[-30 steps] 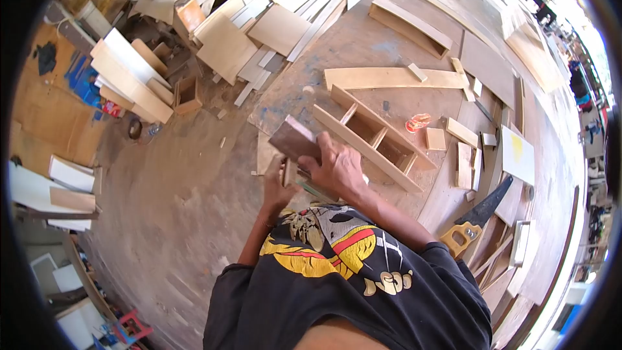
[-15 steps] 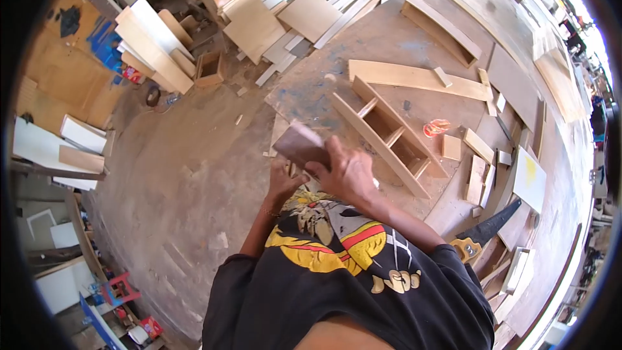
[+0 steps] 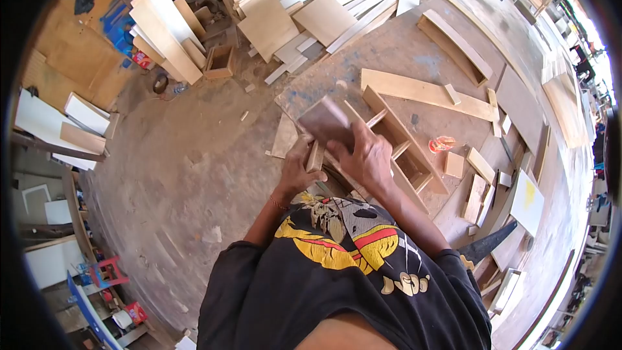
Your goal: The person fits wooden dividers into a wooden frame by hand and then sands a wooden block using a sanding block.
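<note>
My right hand [image 3: 369, 161] is closed on a flat brown rectangular block [image 3: 324, 120], blurred by motion, with the thumb along its near edge. I cannot make out whether the block is a sanding block or plain wood. My left hand [image 3: 298, 172] is closed round a narrow wooden piece [image 3: 315, 157] just below the block. Whether the two pieces touch is hard to see. Just beyond and right of my hands lies a ladder-like wooden frame [image 3: 405, 126] with short cross-pieces, partly hidden by my right hand and forearm.
On the work surface [image 3: 414, 58] lie a long board [image 3: 424, 94], a red-orange object [image 3: 442, 144], a small wooden block [image 3: 453, 165] and offcuts. A handsaw [image 3: 490, 246] lies by my right elbow. Stacked panels [image 3: 265, 29] and a small open box [image 3: 220, 61] stand beyond.
Both hands, with the block and the wooden piece, have moved slightly forward and to the right. The narrow piece in my left hand shows more clearly. The whole view has shifted slightly.
</note>
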### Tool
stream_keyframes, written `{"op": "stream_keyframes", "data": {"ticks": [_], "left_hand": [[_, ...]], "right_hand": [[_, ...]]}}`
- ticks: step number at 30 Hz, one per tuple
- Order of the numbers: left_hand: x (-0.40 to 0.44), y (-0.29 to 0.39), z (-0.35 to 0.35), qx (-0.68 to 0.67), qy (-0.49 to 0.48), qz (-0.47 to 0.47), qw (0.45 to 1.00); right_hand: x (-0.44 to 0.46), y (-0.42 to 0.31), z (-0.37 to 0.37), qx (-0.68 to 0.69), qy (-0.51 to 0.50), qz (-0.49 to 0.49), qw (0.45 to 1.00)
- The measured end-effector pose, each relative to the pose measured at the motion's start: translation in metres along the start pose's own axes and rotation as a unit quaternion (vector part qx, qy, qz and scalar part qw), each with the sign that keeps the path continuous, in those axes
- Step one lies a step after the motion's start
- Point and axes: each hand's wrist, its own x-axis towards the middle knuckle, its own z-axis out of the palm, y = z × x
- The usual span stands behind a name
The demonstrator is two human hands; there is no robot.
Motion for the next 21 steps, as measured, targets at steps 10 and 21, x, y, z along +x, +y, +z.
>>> {"op": "stream_keyframes", "data": {"ticks": [10,21], "left_hand": [[0.007,-0.003,0.032,-0.401,0.107,-0.045,0.909],[0.002,-0.031,0.032,-0.363,0.120,-0.070,0.921]], "right_hand": [[0.035,0.000,0.008,0.016,0.079,-0.001,0.997],[0.023,0.003,0.017,0.083,0.061,0.035,0.994]]}}
